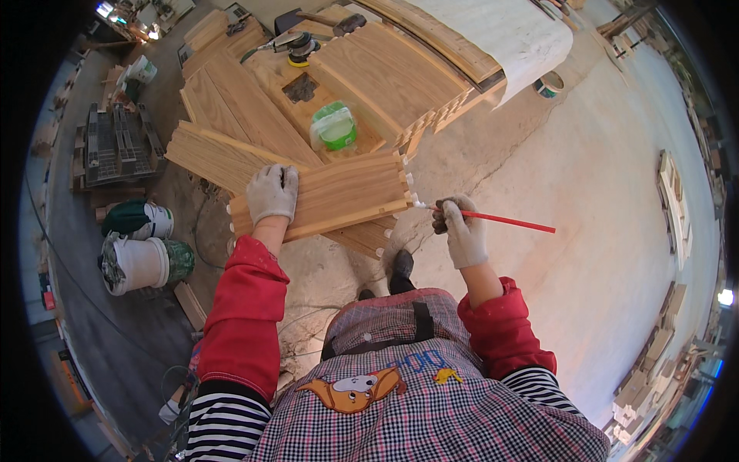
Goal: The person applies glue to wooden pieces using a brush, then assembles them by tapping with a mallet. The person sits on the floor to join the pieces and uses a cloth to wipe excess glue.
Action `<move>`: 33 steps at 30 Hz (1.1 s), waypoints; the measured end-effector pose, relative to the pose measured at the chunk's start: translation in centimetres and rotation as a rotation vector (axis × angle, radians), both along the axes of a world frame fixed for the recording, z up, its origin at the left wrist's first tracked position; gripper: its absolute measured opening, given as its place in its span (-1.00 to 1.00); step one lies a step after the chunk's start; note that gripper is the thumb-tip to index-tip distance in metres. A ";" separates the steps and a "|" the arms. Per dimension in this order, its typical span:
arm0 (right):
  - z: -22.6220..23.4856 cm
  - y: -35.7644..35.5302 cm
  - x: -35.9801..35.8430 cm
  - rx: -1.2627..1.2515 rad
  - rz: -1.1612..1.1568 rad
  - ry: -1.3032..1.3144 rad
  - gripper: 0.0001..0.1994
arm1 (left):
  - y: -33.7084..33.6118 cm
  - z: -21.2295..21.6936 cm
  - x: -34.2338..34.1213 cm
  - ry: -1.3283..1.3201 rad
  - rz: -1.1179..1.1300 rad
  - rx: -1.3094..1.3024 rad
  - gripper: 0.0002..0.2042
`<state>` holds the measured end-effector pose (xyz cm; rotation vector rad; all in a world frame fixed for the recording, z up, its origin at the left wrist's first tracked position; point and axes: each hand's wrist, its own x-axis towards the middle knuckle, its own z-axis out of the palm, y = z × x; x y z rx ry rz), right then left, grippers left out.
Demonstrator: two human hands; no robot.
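Note:
My left hand (272,192), in a pale work glove, is closed on the upper edge of a wooden board (346,187) with notched ends. White stuff coats the board's end fingers. My right hand (465,235), gloved too with dark-stained fingertips, pinches a slim red-handled brush (517,222). Its whitish tip is at the board's right end, touching or almost touching the notches. More boards lie beneath and behind, among them a notched board (219,158) to the left. A green-and-white tub (334,127) stands on the boards beyond my left hand.
A stack of jointed panels (392,73) rises behind the tub, with a sander (302,51) and a mallet (339,23) nearby. White buckets (135,264) and a grey metal rack (119,146) stand at left. Timber (674,208) lies along the right side. A small tub (549,85) sits on the floor.

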<state>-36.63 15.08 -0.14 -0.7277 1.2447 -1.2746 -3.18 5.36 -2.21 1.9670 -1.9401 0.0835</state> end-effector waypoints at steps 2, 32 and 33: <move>0.0 0.3 -0.1 0.008 -0.008 -0.002 -0.83 | 0.0 0.1 -0.2 -0.005 0.001 0.007 -0.68; -1.3 0.1 -2.1 0.024 0.018 -0.072 -0.81 | 0.0 0.2 -0.2 0.008 0.004 0.010 -0.68; -1.6 0.2 -2.6 0.027 0.009 -0.079 -0.81 | 0.0 0.2 -0.2 0.007 0.005 0.005 -0.68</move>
